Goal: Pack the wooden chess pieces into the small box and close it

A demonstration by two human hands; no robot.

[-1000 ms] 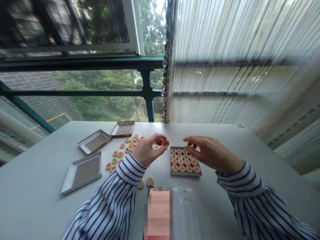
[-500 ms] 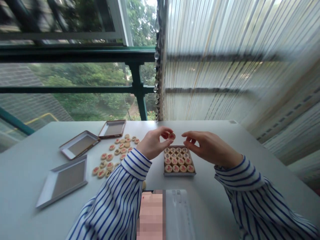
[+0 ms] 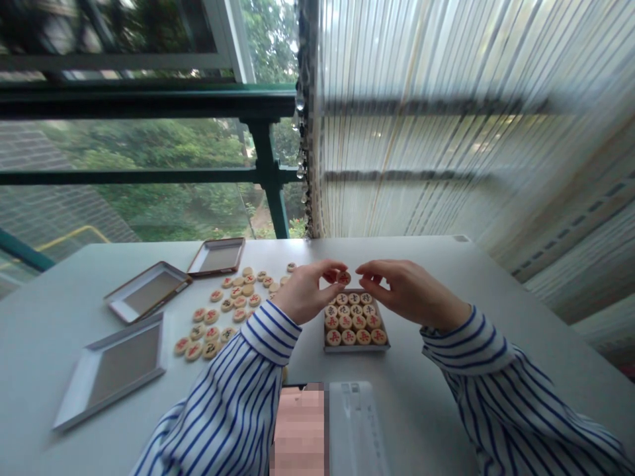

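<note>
Between the thumb and fingertips of my left hand (image 3: 310, 291) is a round wooden xiangqi piece (image 3: 343, 278) with a red character. It hangs just above the far edge of a shallow box (image 3: 356, 348) packed with rows of pieces, black characters in the far rows and red in the near ones. My right hand (image 3: 414, 291) hovers on the other side, its thumb and fingers apart and nothing between them. Its fingertips are close to the held piece. Left of the box lie several loose xiangqi pieces (image 3: 211, 316), partly hidden behind my left forearm.
Three shallow trays stand at the left: a far tray (image 3: 217, 271), a middle tray (image 3: 149, 320) and a larger near tray (image 3: 129, 400). A white device (image 3: 357, 423) and a pixelated patch lie at the near edge of the white table (image 3: 446, 423). A string curtain (image 3: 421, 152) hangs behind.
The held piece has come slightly lower and closer to my right fingertips. My right hand has shifted a little left. The view has turned slightly, moving the trays leftward.
</note>
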